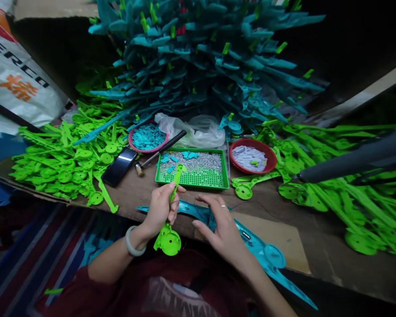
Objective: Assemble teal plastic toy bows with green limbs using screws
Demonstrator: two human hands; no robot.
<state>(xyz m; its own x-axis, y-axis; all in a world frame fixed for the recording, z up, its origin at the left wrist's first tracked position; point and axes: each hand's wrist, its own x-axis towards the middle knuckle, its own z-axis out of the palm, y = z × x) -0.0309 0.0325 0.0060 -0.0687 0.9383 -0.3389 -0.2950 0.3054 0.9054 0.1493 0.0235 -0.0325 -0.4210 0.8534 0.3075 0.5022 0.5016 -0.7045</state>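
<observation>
My left hand [161, 207] grips a bright green plastic part [169, 240] by its stem, with the round disc end hanging down toward my lap. My right hand [219, 222] rests with its fingers spread on a long teal plastic part [267, 255] that lies across the table's near edge. Just beyond both hands sits a green tray [193, 178] with small silvery pieces and a few teal bits in it.
Loose green parts [66, 154] are heaped at the left and green parts [350, 193] at the right. Assembled teal pieces [201, 61] are piled behind. A pink bowl [147, 137], a red bowl [252, 156], a hammer [160, 152], a phone [119, 166] and a grey tool [356, 160] lie around.
</observation>
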